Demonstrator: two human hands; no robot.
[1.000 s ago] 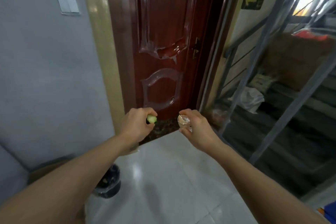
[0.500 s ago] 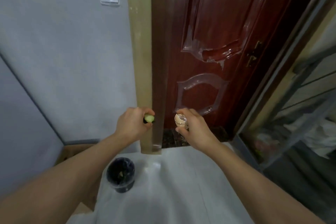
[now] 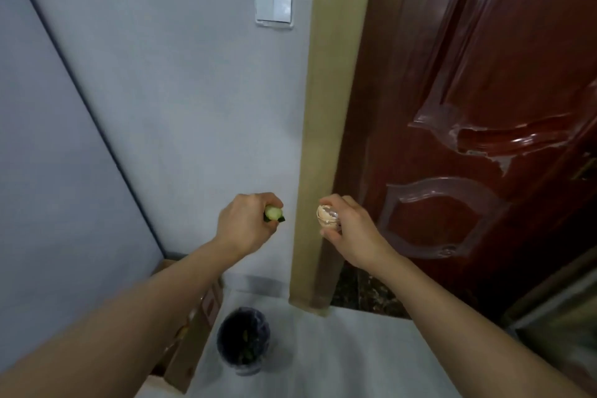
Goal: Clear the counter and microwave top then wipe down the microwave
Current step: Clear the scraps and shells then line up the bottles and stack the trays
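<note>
My left hand grips a cut piece of cucumber, its pale green end facing the camera. My right hand holds cracked eggshell pieces between thumb and fingers. Both hands are held out at chest height in front of the grey wall and the door frame. On the floor below them stands a small dark bin lined with a bag and holding some scraps. The counter and the microwave are out of view.
A red-brown door fills the right side, with a tan door frame next to it. A light switch is on the grey wall. A cardboard box sits left of the bin on the white tiled floor.
The view has swung left, away from the doorway and stairwell, toward the wall corner. The bin has come closer and nearer the middle. Both hands keep hold of their scraps.
</note>
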